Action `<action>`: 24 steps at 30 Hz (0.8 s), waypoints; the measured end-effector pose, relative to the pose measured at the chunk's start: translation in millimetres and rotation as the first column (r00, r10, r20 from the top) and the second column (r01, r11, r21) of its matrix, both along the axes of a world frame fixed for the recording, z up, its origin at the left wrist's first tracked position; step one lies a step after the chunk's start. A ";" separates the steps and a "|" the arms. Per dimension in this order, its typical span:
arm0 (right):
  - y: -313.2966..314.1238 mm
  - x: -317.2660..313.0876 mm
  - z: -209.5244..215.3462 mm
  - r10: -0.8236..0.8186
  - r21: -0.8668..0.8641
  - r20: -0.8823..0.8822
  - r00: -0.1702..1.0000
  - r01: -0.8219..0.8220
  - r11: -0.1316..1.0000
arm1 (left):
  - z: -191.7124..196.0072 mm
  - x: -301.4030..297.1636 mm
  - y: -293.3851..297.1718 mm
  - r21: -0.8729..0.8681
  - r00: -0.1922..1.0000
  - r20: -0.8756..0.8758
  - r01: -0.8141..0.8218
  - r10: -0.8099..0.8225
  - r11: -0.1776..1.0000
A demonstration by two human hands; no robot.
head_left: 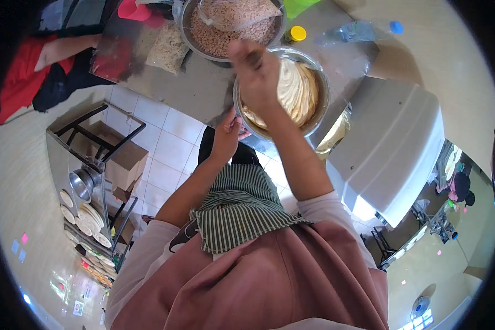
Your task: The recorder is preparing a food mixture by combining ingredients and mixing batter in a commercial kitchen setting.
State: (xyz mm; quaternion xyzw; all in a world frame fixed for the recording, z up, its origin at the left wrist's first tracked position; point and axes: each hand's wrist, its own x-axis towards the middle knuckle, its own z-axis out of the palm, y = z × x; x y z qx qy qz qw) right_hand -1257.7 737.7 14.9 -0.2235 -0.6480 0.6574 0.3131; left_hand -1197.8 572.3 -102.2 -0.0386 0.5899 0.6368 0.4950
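Note:
Over the left side of a round metal bowl, my right hand is a closed fist, slightly blurred. A dark bit shows at its top, but what it grips I cannot make out. Thick cream-coloured batter lies in folds inside the bowl, with browner streaks along the right side. My left hand grips the bowl's near left rim, its fingers curled there. Behind the bowl stands a wider metal basin of small pinkish-brown bits, with a clear plastic bag of the same on top.
The metal table also carries a bag of pale flakes, a yellow-lidded jar, and a lying plastic bottle. A big white box-shaped appliance stands at right. At far left is a person in red. Cardboard boxes sit under a rack.

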 end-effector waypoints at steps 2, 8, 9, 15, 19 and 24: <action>-23.3 17.9 4.1 0.124 0.097 0.092 0.988 -0.133 0.986 | 32.5 -12.7 4.1 -0.055 0.994 -0.006 0.112 -0.112 0.992; -47.9 89.3 13.7 0.457 0.200 0.072 0.887 -0.461 0.864 | 18.9 -46.0 4.1 -0.054 0.931 -0.291 0.215 -0.221 0.975; -38.6 101.7 9.9 0.485 0.210 0.069 0.872 -0.488 0.847 | 16.7 -50.6 5.2 -0.057 0.907 -0.346 0.235 -0.241 0.970; 64.3 99.1 34.1 -0.103 -0.383 -0.176 0.979 0.028 0.923 | 21.8 -53.9 7.0 -0.093 0.995 0.014 0.103 -0.102 0.990; 77.9 34.2 35.8 -0.236 -0.303 -0.182 0.955 0.173 0.937 | 12.7 -5.1 -9.4 0.000 0.996 -0.028 0.083 -0.083 0.997; -0.3 -25.1 9.9 0.066 0.165 -0.090 0.994 -0.051 0.985 | 13.6 -23.9 -3.9 0.009 0.997 0.050 0.061 -0.061 0.998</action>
